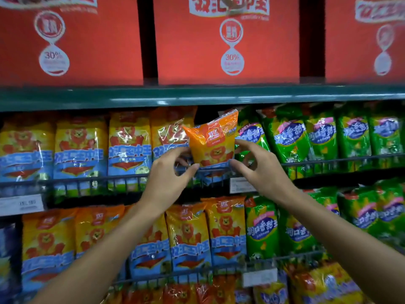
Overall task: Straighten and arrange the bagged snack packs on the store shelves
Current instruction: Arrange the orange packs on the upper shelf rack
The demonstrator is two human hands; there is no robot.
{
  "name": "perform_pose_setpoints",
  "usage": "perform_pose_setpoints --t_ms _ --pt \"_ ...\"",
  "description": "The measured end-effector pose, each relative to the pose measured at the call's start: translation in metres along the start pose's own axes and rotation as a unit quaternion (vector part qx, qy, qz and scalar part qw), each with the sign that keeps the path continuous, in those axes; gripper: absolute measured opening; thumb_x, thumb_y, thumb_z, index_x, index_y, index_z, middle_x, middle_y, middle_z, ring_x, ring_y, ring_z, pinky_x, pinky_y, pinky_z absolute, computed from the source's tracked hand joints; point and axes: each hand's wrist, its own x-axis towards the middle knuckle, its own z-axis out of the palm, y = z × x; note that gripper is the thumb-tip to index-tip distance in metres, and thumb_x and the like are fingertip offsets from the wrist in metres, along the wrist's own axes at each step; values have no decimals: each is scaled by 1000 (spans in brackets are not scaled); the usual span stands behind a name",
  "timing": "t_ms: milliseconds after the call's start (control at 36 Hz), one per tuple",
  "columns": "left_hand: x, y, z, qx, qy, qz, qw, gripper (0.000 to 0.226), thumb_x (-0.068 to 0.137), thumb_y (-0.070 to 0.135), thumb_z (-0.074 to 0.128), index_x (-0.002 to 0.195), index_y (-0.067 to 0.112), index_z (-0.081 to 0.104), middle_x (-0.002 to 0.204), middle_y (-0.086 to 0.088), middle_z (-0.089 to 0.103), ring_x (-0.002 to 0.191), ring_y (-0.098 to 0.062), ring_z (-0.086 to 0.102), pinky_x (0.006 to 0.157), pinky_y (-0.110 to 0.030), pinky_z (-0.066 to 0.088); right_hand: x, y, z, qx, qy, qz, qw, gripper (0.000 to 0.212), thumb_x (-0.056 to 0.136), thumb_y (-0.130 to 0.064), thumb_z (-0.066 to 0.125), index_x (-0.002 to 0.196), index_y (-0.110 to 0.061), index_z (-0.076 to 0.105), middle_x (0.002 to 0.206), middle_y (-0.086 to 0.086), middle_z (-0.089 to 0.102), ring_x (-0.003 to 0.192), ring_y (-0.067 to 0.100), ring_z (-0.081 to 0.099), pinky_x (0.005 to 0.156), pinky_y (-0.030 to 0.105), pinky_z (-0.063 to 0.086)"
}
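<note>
Head view, step: one orange snack pack (211,142), tilted, is being set into the middle shelf row, between yellow packs (129,145) and green packs (289,139).
Grip: left hand (168,170) and right hand (260,167) each pinch its lower corners.
Next move: probably stand it upright behind the wire rail (87,178).
Surroundings: green shelf edge (197,96) above, red cartons (225,40) on top.

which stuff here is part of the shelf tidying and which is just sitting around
In the job: orange snack pack, pinched by left hand and right hand; yellow lion packs; green packs.
Just there: red cartons on the top shelf; price tags.
</note>
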Motion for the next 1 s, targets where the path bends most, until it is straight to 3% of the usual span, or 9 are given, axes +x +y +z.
perform_pose_setpoints --t_ms 139,250,306,389,444,611,750,833,1000 --pt "17 0 2 19 -10 7 1000 30 89 37 77 115 23 68 95 15 67 92 -2 62 76 -11 43 20 1 -9 -34 -54 10 998 61 93 -40 69 147 -19 49 112 -9 64 93 5 65 84 27 54" --pt "25 -1 6 -3 -21 -2 1000 31 86 32 81 112 23 68 91 18 67 87 7 62 69 -5 44 27 5 -14 -45 -118 16 992 56 86 -53 62 132 -20 62 111 -7 72 97 9 67 87 36 57" --pt "26 -1 8 -10 -15 4 1000 33 85 31 81 114 21 70 91 17 69 86 6 64 71 -7 46 31 8 -14 -44 -120 3 992 47 89 -47 64 125 -18 66 108 -8 73 95 7 69 86 34 57" --pt "27 3 11 -13 7 17 1000 36 86 30 80 119 19 71 91 22 66 88 7 64 77 -14 54 34 13 -12 -32 -90 -26 995 45 90 -46 62 120 -14 70 109 -9 74 95 2 69 86 31 58" --pt "30 7 13 -19 26 21 999 36 86 31 80 119 19 71 91 23 65 90 9 63 79 -13 55 34 16 -9 -13 -54 -34 998 57 87 -54 58 122 -11 71 112 -7 75 97 4 70 87 32 58" --pt "45 15 22 -64 75 16 995 34 86 32 80 117 22 71 95 23 67 94 4 66 78 -9 52 42 30 -5 42 25 -47 998 57 85 -59 60 116 -13 75 106 -11 74 89 0 70 77 32 61" --pt "43 16 27 -125 97 7 987 34 86 28 79 119 27 69 99 16 72 93 2 68 80 -13 54 44 34 2 58 72 -72 993 33 90 -42 70 105 -15 78 95 -11 76 84 4 71 71 33 59" --pt "41 19 28 -159 112 1 981 34 87 23 79 114 36 64 98 15 72 93 1 69 78 -11 53 42 35 7 86 109 -63 988 35 88 -44 71 101 -13 78 90 -4 77 80 9 72 69 35 59" --pt "36 13 33 -149 123 -19 981 41 87 28 79 124 33 61 101 12 71 96 2 68 79 -12 55 38 37 13 115 120 -36 985 21 85 -40 76 91 -21 77 82 -15 73 75 3 70 64 27 57"
